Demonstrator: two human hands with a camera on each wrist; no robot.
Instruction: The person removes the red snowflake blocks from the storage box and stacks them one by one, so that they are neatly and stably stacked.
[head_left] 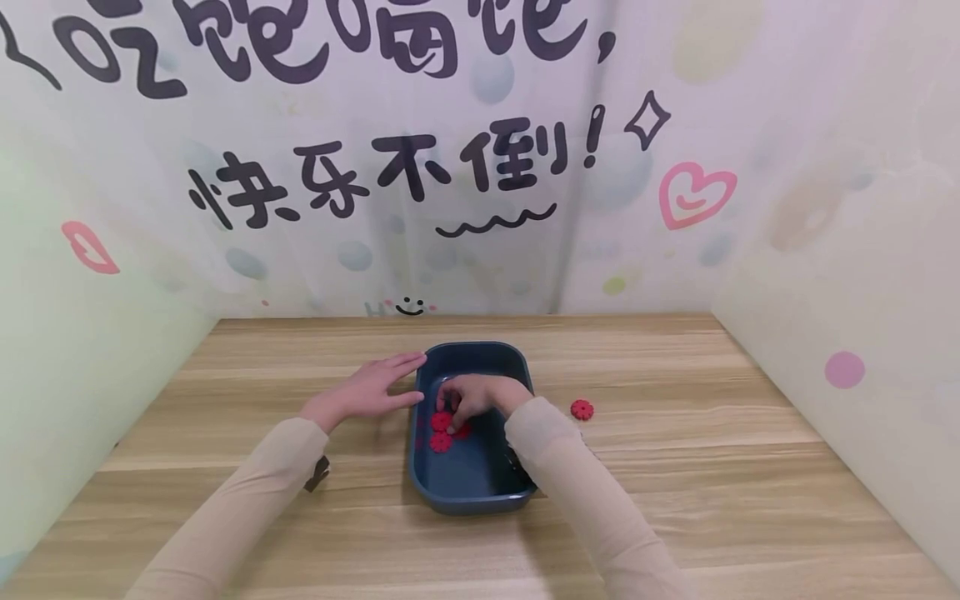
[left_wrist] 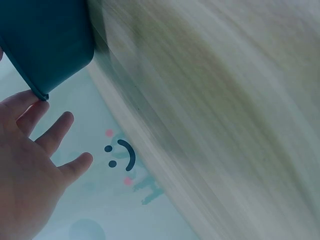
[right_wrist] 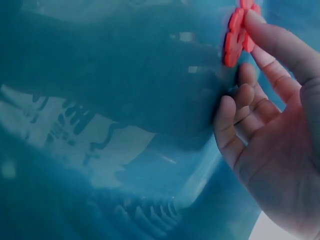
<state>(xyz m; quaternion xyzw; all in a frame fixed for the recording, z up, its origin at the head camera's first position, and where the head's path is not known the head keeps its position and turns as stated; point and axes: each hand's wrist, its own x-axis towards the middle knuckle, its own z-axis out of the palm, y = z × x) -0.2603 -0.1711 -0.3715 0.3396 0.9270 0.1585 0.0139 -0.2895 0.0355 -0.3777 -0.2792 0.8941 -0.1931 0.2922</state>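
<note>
A deep blue rectangular basin [head_left: 472, 503] with rounded corners stands on the wooden table. Inside it, near the left wall, lie several red flower-shaped pieces [head_left: 440, 442]. My right hand [head_left: 480, 393] reaches down into the basin from the right. In the right wrist view, its thumb and forefinger pinch a red flower-shaped piece [right_wrist: 234, 44], the other fingers curling below. At the basin's left rim, my left hand [head_left: 363, 390] has its fingers spread and fairly straight, fingertips right at the edge. The left wrist view shows this hand [left_wrist: 30, 155] beside the basin's outer wall [left_wrist: 55, 45].
One more red flower-shaped piece [head_left: 582, 409] lies on the table [head_left: 675, 500] to the right of the basin. A printed white cloth [head_left: 480, 250] hangs along the table's back edge, and pale walls stand on both sides. A small dark object [head_left: 318, 473] shows beside the left sleeve.
</note>
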